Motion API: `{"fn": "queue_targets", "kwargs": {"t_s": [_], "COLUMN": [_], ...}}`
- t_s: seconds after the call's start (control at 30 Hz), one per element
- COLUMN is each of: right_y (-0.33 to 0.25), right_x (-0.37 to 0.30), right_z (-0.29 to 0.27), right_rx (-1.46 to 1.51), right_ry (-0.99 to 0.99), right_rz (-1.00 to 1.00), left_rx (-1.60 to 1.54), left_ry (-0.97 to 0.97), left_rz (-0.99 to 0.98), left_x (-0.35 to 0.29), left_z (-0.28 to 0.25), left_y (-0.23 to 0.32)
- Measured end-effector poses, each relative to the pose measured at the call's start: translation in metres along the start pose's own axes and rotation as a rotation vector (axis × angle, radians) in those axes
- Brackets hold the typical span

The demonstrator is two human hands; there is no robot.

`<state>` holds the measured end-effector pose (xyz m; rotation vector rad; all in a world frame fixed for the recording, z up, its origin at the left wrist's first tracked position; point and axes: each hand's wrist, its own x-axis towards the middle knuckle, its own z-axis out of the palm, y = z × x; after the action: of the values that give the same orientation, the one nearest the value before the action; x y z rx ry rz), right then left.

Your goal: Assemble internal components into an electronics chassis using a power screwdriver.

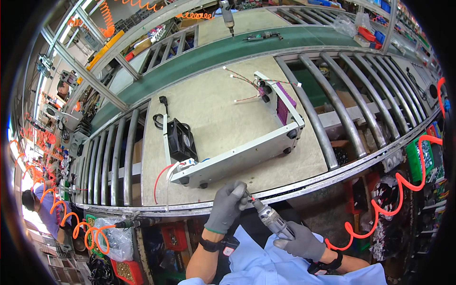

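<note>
In a grey glove, my right hand (pixel 302 241) is wrapped round a silver air screwdriver (pixel 271 219) fed by a red coiled hose. Its bit points up and left toward my left hand (pixel 229 205), also gloved. Those fingers are pinched at the bit's tip, on something too small to name. Just beyond my hands a light grey metal chassis (pixel 237 159) stands on the work board. It carries a black fan (pixel 182 138) at its left and a purple finned heat sink (pixel 285 107) at its right. Red and white wires (pixel 166 176) hang from its near left corner.
Metal rollers (pixel 349 111) flank the beige board (pixel 223 107) on both sides. Behind runs a green belt (pixel 304 40) with another tool (pixel 262 36) lying on it. A screwdriver (pixel 227 18) hangs overhead. Red bins (pixel 124 270) sit below the front rail; a person (pixel 45 209) is at far left.
</note>
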<state>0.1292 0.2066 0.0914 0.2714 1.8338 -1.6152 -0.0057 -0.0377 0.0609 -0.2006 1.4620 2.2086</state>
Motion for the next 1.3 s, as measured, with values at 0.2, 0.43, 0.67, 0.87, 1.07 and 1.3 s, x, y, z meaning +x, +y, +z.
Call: {"fn": "queue_targets", "kwargs": {"t_s": [0.2,0.43,0.67,0.87,1.07,1.3], "right_y": [-0.005,-0.007,-0.035,-0.052,-0.066,-0.079], "right_x": [0.005,0.017,0.02,0.027,0.03,0.022], "right_z": [-0.001,0.019,0.019,0.037,0.059,0.076], "right_rx": [0.205,0.114,0.16,0.125,0.166,0.191], "right_ry": [-0.253,-0.027,0.01,-0.026,-0.042,-0.008], "right_rz": [0.196,0.076,0.041,-0.043,-0.037,0.014], "left_rx": [-0.066,1.394,1.526,1.012,0.71,0.934], "left_ry": [0.058,0.432,0.385,0.317,0.244,0.058], "left_rz": [0.074,0.786,0.711,0.621,0.364,0.103], "left_x": [-0.028,-0.016,0.001,-0.047,-0.029,0.01], "left_z": [-0.005,-0.023,-0.03,-0.011,-0.015,-0.021], "left_y": [-0.005,0.0,0.004,0.077,0.163,0.2]}}
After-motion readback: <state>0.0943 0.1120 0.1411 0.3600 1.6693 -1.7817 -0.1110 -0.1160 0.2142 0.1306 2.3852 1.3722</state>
